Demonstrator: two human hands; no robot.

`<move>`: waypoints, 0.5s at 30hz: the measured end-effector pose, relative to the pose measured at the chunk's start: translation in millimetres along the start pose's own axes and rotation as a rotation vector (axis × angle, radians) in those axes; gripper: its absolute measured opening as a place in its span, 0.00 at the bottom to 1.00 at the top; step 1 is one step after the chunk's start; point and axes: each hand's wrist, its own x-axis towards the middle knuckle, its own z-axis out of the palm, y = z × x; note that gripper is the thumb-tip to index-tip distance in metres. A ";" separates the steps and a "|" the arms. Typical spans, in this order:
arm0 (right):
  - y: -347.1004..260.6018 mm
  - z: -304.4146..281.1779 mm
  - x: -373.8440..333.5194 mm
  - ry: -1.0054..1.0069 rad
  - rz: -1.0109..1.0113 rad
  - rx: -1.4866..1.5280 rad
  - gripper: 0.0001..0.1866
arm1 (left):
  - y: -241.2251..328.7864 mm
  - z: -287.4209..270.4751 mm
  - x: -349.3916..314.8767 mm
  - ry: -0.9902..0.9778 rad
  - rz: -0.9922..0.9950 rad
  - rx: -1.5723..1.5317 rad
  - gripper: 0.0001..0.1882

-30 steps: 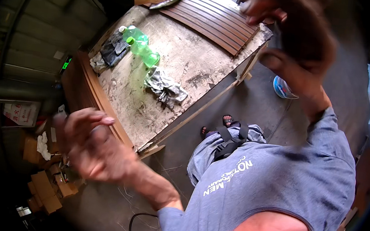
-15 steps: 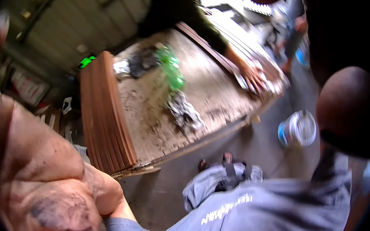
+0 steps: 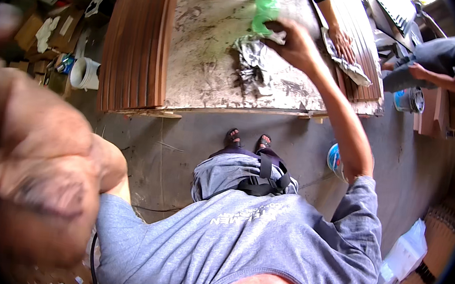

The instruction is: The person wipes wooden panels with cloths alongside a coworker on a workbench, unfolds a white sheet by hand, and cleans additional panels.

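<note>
My right hand [image 3: 296,46] reaches out over the table, thumb and fingers apart in a curve. It is beside a green plastic bottle [image 3: 264,15] and just above a crumpled grey-white rag [image 3: 255,67]; I see nothing gripped in it. Very close to the camera on the left is my raised left hand [image 3: 31,160], large and blurred, with a dark smudge near the wrist. Its fingers are mostly lost at the dark rim. A co-worker's hand [image 3: 342,43] presses a cloth [image 3: 354,72] onto a stack of brown grooved boards [image 3: 372,57] at the right.
Another brown board stack [image 3: 138,38] lies on the table's left side. The worn tabletop [image 3: 202,62] is stained. Buckets stand on the floor, one white [image 3: 85,73] at left, one [image 3: 337,159] behind my right arm. A person in jeans [image 3: 435,61] is at far right.
My right hand has gone from close by the camera out over the table to the bottle and rag. My left hand stays raised. The view has turned and levelled.
</note>
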 end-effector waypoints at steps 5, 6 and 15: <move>100.3 120.8 -44.7 -0.083 0.302 -0.421 0.33 | -10.8 9.3 -94.8 0.228 -0.659 -0.079 0.11; 103.2 134.1 -46.9 -0.073 0.300 -0.379 0.30 | -4.8 17.4 -120.9 0.357 -0.798 -0.114 0.10; 83.8 101.2 -52.9 0.465 0.652 1.311 0.12 | -13.3 58.8 -333.9 0.441 -1.589 -0.308 0.17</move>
